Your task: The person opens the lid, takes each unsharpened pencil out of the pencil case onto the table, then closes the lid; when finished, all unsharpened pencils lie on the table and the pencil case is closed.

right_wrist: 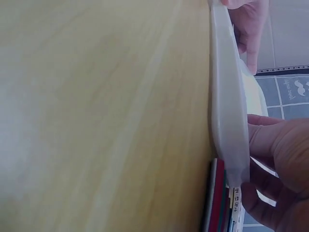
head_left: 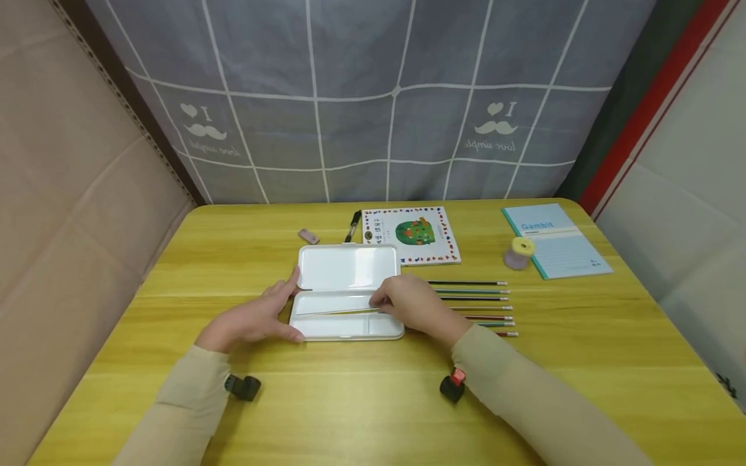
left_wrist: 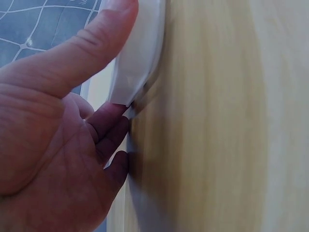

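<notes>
A white pencil case lies open on the table, its lid folded back. My left hand grips the case's left end, thumb at the front edge; in the left wrist view that thumb lies against the white wall. With my right hand I pinch a thin yellowish pencil, which lies lengthwise across the case's lower tray. Its right end is hidden under the hand. In the right wrist view my right fingers reach over the case's wall. Several pencils lie side by side right of the case.
Behind the case lie a pinkish eraser, a black pen and a white booklet with a green picture. Farther right are a small yellow-topped container and a light blue notebook. A grey curtain hangs behind the table.
</notes>
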Tool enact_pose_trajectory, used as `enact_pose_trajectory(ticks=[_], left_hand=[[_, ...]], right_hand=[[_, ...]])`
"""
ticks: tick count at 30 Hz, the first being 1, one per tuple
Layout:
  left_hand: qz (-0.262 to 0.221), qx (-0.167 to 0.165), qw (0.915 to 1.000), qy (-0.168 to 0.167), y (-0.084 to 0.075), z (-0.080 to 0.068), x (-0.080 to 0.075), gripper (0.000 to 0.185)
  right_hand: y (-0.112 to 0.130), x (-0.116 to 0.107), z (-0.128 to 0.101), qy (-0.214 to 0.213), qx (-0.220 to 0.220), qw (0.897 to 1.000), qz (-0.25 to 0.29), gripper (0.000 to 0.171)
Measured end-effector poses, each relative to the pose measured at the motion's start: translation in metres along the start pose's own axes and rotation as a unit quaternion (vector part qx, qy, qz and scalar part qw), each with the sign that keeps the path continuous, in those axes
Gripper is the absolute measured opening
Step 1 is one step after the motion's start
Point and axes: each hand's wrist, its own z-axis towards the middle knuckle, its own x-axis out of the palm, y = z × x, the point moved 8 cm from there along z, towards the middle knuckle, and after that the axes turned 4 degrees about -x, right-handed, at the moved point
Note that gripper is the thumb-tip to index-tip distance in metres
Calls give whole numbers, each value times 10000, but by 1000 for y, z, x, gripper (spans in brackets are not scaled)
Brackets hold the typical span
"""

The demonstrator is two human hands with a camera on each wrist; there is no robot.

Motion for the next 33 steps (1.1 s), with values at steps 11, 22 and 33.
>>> enact_pose_trajectory(ticks=[11, 22, 33], left_hand=[[-48, 6, 10000, 11, 0, 1, 0, 135], [-44, 98, 9999, -8, -3, 0, 0, 134], [-71, 41, 10000, 35, 0, 1, -1, 135]], right_hand=[[-3, -3, 2, -78, -57, 9999, 139, 11], [-7, -17, -5, -723, -456, 9913, 996, 12], [-11, -27, -26, -889, -770, 9758, 1843, 16]])
